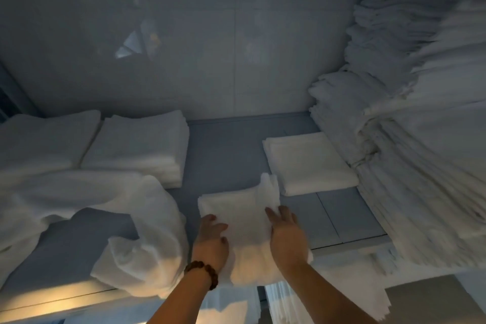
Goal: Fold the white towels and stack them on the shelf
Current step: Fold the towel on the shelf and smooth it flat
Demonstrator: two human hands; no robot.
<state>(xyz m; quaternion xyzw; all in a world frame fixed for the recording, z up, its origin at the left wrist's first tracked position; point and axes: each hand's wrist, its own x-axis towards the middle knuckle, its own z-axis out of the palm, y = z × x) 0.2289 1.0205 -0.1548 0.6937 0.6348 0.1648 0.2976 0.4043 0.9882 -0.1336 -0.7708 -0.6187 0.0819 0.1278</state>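
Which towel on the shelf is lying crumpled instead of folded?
The big towel at the front left, just left of the left hand. It lies bunched in loose folds; the others are folded flat or stacked.

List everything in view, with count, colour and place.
shelf: one, grey-blue, under everything
wall: one, grey, behind
folded stacks: two, white, back left
loose towel: one, white, crumpled at front left
half-folded towel: one, white, front centre under the hands
folded towel: one, white, right of centre
tall piles: count unclear, white, right side
bracelet: one, brown beads, left wrist
left hand: on the towel's left edge
right hand: flat on the towel's right side
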